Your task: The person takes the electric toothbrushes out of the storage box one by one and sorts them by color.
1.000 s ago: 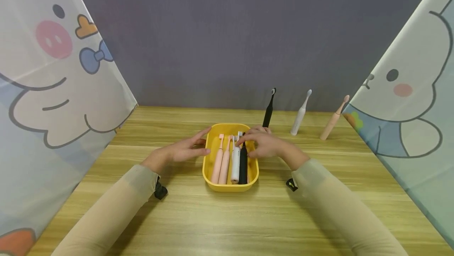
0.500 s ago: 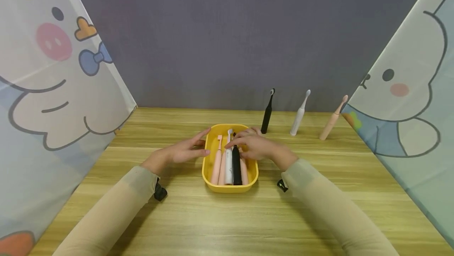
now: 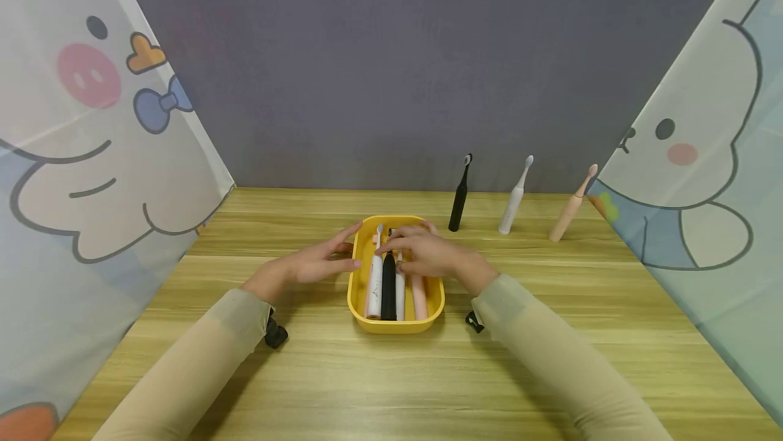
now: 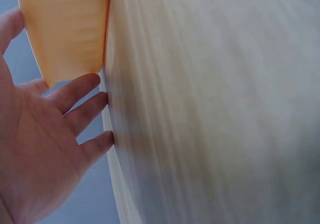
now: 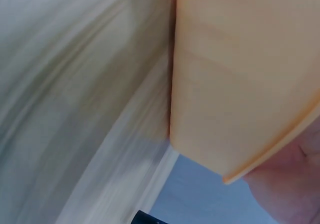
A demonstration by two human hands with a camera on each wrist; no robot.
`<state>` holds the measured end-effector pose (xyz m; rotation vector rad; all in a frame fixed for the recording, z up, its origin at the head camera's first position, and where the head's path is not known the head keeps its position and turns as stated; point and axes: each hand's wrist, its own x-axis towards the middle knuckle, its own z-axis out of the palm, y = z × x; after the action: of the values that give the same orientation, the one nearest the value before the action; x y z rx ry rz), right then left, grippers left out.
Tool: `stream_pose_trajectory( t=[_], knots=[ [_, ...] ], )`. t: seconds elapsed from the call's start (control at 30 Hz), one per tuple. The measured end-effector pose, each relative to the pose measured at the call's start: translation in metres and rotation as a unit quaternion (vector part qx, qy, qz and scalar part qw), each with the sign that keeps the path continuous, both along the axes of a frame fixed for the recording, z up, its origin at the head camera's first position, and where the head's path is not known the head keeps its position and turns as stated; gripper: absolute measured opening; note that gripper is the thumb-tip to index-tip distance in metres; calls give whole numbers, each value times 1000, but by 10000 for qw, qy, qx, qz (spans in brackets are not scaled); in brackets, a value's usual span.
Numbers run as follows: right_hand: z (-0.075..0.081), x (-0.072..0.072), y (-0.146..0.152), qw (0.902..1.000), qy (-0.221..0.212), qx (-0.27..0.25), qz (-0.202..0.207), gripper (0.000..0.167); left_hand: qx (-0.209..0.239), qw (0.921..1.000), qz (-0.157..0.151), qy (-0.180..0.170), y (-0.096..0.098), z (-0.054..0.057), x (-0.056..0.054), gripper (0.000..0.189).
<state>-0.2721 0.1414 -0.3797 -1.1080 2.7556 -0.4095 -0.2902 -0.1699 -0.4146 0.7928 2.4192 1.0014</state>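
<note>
A yellow bin (image 3: pixel 396 327) on the table holds several electric toothbrushes. My left hand (image 3: pixel 321 261) rests at the bin's left side, fingers extended; in the left wrist view its fingertips touch the bin's end wall (image 4: pixel 67 34). Reaching in over the right rim, my right hand (image 3: pixel 422 251) has thumb and index finger on either side of the black electric toothbrush (image 3: pixel 388 288), near its neck. Left of that lies a white electric toothbrush (image 3: pixel 374 288), and on its right a second white one (image 3: pixel 400 295). A pink electric toothbrush (image 3: pixel 419 297) lies toward the right wall.
Behind the bin to the right, a black electric toothbrush (image 3: pixel 459 206), a white one (image 3: pixel 512 208) and a pink one (image 3: pixel 567 217) stand upright in a row. A grey panel (image 3: pixel 391 74) backs the wooden table (image 3: pixel 367 386), with printed cloths on both sides.
My right hand has moved left across the bin. The black and white toothbrushes went left with it, over the pink ones, exposing another pink one at right. My left hand has stayed put.
</note>
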Motion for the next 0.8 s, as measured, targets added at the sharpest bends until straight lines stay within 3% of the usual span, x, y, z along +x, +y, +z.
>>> stream_pose_trajectory(
  t=[0.3, 0.57, 0.8],
  knots=[
    [-6, 1, -7, 9992, -14, -396, -114, 40, 28, 10000, 36, 0, 0, -1, 0, 97],
    [-19, 0, -10, 9980, 201, -420, -439, 35, 29, 10000, -12, 4, 1, -1, 0, 96],
    [-16, 0, -11, 9981, 75, -254, -564, 42, 73, 9999, -76, 0, 1, -1, 1, 95]
  ],
)
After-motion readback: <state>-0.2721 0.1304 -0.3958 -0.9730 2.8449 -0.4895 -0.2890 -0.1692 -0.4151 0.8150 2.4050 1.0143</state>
